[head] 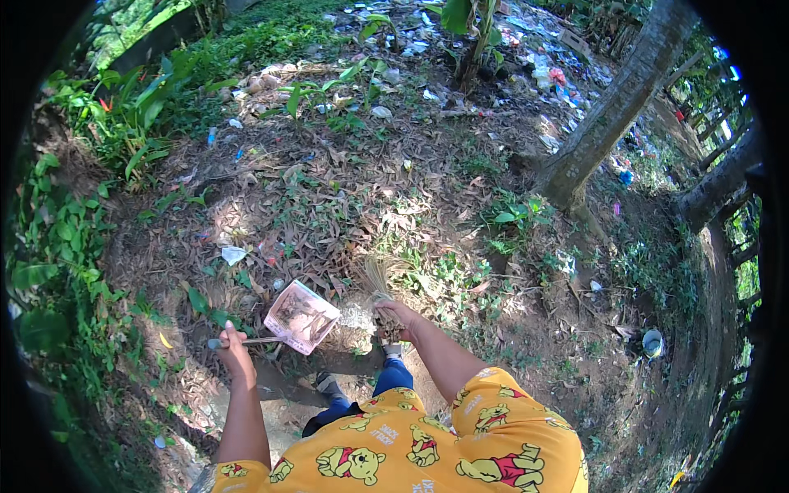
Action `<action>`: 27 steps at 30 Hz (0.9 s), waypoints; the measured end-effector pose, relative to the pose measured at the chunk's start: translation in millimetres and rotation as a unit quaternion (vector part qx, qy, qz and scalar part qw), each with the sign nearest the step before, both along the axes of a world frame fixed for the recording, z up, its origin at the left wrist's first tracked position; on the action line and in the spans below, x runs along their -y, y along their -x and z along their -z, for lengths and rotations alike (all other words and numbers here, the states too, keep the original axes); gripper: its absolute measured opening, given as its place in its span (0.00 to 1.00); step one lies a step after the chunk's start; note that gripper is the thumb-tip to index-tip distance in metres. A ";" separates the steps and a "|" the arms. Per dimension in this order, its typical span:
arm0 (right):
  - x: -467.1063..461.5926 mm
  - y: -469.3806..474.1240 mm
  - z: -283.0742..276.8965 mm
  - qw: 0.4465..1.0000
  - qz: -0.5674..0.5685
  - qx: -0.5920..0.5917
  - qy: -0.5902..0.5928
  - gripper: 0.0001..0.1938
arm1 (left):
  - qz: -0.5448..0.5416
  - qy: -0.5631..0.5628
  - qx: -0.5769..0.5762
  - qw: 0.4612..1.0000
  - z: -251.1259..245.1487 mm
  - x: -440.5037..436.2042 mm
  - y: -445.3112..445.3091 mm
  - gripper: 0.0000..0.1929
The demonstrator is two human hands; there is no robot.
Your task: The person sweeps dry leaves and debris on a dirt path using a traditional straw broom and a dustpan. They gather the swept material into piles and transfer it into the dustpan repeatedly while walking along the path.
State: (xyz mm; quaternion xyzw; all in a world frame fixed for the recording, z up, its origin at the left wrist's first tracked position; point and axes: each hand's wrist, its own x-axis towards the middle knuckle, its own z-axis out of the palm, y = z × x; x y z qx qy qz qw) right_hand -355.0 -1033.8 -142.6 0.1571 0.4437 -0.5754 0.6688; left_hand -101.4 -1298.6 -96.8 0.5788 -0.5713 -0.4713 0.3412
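My left hand point(235, 355) is closed around the handle of a dustpan point(301, 317), with the thumb laid along the top. The pan is pale pink, bears writing on its near edge, and holds dry brown leaves. In my right hand point(397, 320) is a stick broom point(382, 277), gripped by its bundled end. Its thin bristles fan out away from me over leaf litter and low green plants. Broom and dustpan are apart, with a patch of sunlit ground between them. Below my hands are my two shoes, partly hidden by my clothing.
Dry leaves point(308, 203) cover the slope ahead. A tree trunk point(607, 111) leans at the right, near a pale bucket point(653, 344). Scattered plastic litter point(548, 74) lies uphill around a banana plant point(478, 43). Dense green plants point(68, 246) line the left side.
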 end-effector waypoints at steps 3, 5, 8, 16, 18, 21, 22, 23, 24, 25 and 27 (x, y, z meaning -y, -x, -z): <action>18.6 50.3 -61.3 0.994 -0.089 -0.052 0.043 0.14 | -0.043 -0.020 -0.017 0.999 5.6 0.5 -19.8 0.19; 16.6 67.5 -28.6 0.990 -0.104 -0.094 0.023 0.14 | -0.085 0.015 -0.026 0.996 11.5 -7.6 -22.5 0.20; 23.2 72.7 -39.3 0.970 -0.156 -0.180 -0.039 0.14 | -0.137 -0.031 -0.036 0.989 -21.7 -35.4 -20.8 0.19; -16.3 70.8 -60.2 0.906 -0.390 -0.015 -0.161 0.12 | -0.388 -0.004 -0.088 0.918 -59.1 -84.3 -103.9 0.18; -31.3 61.4 -70.1 0.875 -0.457 0.041 -0.156 0.12 | -0.453 0.003 -0.083 0.887 -80.6 -97.7 -129.9 0.17; -35.7 45.4 -59.6 0.830 -0.531 0.143 -0.094 0.12 | -0.513 0.046 -0.068 0.855 -96.8 -118.1 -172.7 0.15; -32.7 41.1 -31.3 0.806 -0.567 0.161 -0.057 0.12 | -0.521 0.068 -0.065 0.848 -98.7 -126.2 -182.0 0.15; -30.7 35.6 -8.0 0.779 -0.600 0.180 -0.020 0.12 | -0.524 0.076 -0.058 0.846 -98.5 -133.1 -187.3 0.14; -12.7 32.2 2.9 0.764 -0.607 0.215 0.047 0.12 | -0.528 0.084 -0.049 0.844 -99.1 -138.1 -192.1 0.13; 5.2 25.4 7.7 0.802 -0.568 0.170 -0.070 0.11 | -0.530 0.092 -0.040 0.842 -99.3 -143.0 -198.1 0.13; 55.5 24.3 17.3 0.856 -0.511 -0.015 -0.072 0.11 | -0.532 0.095 -0.007 0.841 -85.6 -155.4 -218.3 0.15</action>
